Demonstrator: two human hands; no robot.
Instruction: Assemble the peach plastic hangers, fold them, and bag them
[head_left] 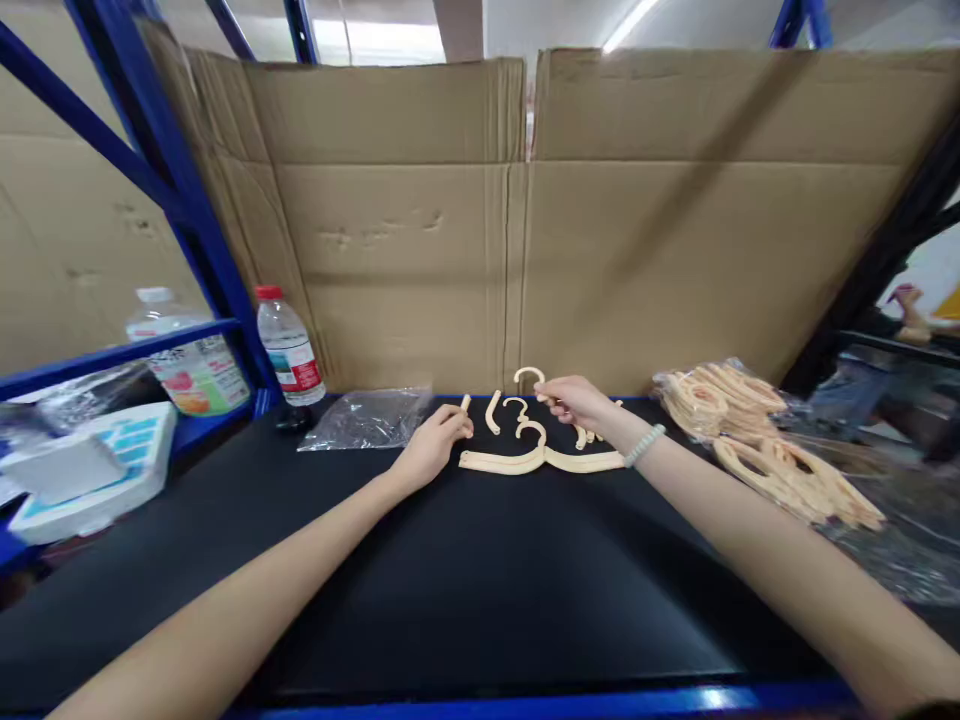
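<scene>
At frame centre, our left hand (433, 442) pinched a light, stiff peg (465, 403); our right hand (574, 400) pinched a hook (529, 375).

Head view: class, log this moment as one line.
left hand: holds small peg | right hand: touches hook pieces | hanger: flat on table

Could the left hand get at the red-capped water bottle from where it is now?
Probably yes. The left hand rests on the black table beside the hanger pieces. Only the flat clear plastic bag lies between it and the red-capped water bottle, standing against the blue post.
</scene>
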